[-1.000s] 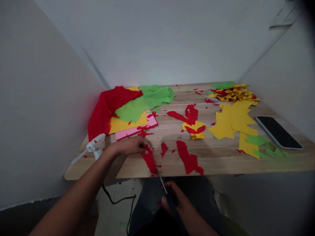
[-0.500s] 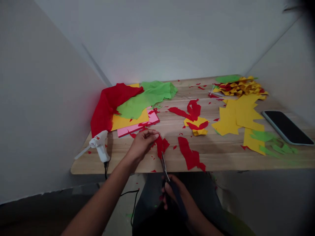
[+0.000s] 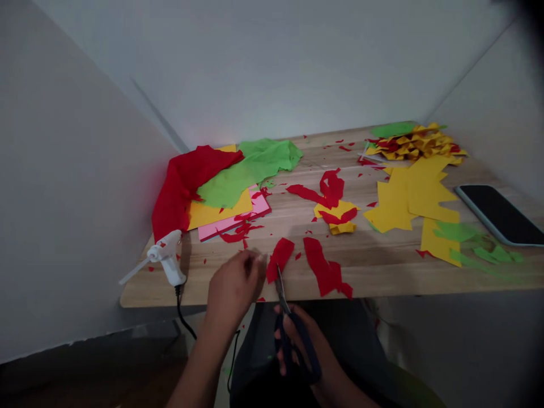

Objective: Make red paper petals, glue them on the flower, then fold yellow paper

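Note:
My right hand (image 3: 297, 334) grips a pair of dark-handled scissors (image 3: 280, 292), their blades pointing away from me over the table's front edge. The blade tips overlap a small piece of red paper (image 3: 283, 255). My left hand (image 3: 238, 280) is closed, with thumb and fingertips pinched at the left edge of that piece; how firmly they hold it is hard to see. Just to the right lies a larger red paper piece (image 3: 323, 266). Thin red strips (image 3: 240, 231) lie beyond my left hand.
A white glue gun (image 3: 170, 258) with its cord stands at the left edge. Behind it are red sheet (image 3: 178, 181), green sheet (image 3: 250, 170) and a pink pad (image 3: 212, 228). Yellow cutouts (image 3: 395, 198), a curled yellow heap (image 3: 420, 144) and a phone (image 3: 505, 212) occupy the right.
My left hand has drawn back toward me and slightly left, uncovering red strips. The small red piece now tilts to the right at the scissor tips. The view has shifted slightly.

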The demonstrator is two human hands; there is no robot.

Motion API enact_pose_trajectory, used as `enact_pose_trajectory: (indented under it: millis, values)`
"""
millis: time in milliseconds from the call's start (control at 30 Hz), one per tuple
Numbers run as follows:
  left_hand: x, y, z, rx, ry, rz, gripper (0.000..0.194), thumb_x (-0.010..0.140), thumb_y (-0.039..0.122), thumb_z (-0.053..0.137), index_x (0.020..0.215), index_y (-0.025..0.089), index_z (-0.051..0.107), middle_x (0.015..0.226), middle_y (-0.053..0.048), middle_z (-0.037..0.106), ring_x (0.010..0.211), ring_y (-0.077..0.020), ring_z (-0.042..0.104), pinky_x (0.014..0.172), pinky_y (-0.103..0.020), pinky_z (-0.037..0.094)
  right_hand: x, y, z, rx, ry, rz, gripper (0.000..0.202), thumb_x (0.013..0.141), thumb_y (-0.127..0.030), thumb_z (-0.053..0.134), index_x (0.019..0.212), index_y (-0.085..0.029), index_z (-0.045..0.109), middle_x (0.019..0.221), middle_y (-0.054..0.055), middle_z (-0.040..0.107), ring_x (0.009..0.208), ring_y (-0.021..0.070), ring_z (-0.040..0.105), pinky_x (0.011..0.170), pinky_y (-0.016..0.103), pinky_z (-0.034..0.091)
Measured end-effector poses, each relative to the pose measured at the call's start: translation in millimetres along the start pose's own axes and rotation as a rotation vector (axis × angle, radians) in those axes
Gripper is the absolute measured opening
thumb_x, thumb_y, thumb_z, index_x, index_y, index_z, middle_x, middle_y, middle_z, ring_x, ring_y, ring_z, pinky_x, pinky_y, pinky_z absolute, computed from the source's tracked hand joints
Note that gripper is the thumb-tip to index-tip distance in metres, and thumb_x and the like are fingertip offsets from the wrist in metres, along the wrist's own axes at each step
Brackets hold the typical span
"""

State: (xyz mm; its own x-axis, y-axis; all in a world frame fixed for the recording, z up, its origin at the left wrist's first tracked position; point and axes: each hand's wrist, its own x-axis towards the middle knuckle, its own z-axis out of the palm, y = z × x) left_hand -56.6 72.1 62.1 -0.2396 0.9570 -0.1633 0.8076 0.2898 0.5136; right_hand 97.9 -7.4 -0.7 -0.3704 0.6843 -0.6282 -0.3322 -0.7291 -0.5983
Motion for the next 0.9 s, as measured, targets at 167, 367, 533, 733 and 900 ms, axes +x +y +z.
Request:
enact_pose_trajectory:
  millis: [167, 367, 533, 733, 900]
  values:
    - [-16, 8, 4.0, 0.156, -0.196, -0.09, 0.047, 0.096, 0.054, 0.033, 0.084, 0.024, 0.067, 0.073, -0.007, 0.07, 0.07, -0.0246, 0.063, 0.061, -0.03, 0.031, 4, 4, -7, -0.062, -0.04, -0.019, 0.078, 0.056, -0.078, 0.075, 0.103, -0.019, 0.057, 0.071, -0.005, 0.058, 0.045, 0.0065, 0.053, 0.039, 0.018, 0.044]
    - [-12, 1, 17.5, -0.114, -0.163, -0.013, 0.038, 0.09, 0.051, 0.048, 0.069, 0.022, 0.063, 0.058, -0.001, 0.061, 0.056, -0.0183, 0.056, 0.055, -0.026, 0.033, 11, 15, -18, -0.102, -0.068, -0.078, 0.077, 0.059, -0.079, 0.072, 0.103, -0.019, 0.054, 0.071, -0.004, 0.055, 0.043, 0.0068, 0.051, 0.037, 0.019, 0.04]
    - [-18, -1, 27.7, -0.363, -0.151, 0.001, 0.036, 0.086, 0.051, 0.055, 0.066, 0.021, 0.06, 0.057, 0.001, 0.057, 0.054, -0.0154, 0.053, 0.054, -0.024, 0.037, 7, 17, -25, 0.003, -0.203, -0.131, 0.067, 0.068, -0.073, 0.072, 0.106, -0.021, 0.054, 0.078, -0.003, 0.056, 0.054, 0.0066, 0.053, 0.05, 0.02, 0.043]
    - [-48, 14, 29.7, -0.719, -0.048, -0.14, 0.038, 0.079, 0.055, 0.064, 0.067, 0.019, 0.058, 0.055, 0.003, 0.057, 0.046, -0.0106, 0.049, 0.046, -0.021, 0.037, 7, 11, -17, 0.003, -0.262, -0.195, 0.068, 0.066, -0.077, 0.07, 0.104, -0.024, 0.053, 0.078, -0.003, 0.053, 0.058, 0.0091, 0.049, 0.054, 0.024, 0.043]
    - [-62, 12, 32.2, -0.909, -0.085, -0.247, 0.042, 0.068, 0.056, 0.075, 0.065, 0.018, 0.057, 0.05, 0.005, 0.055, 0.043, -0.0086, 0.048, 0.043, -0.019, 0.036, -2, -15, -17, -0.175, -0.301, -0.192, 0.063, 0.067, -0.072, 0.073, 0.102, -0.023, 0.054, 0.084, -0.001, 0.052, 0.063, 0.009, 0.046, 0.052, 0.021, 0.039]
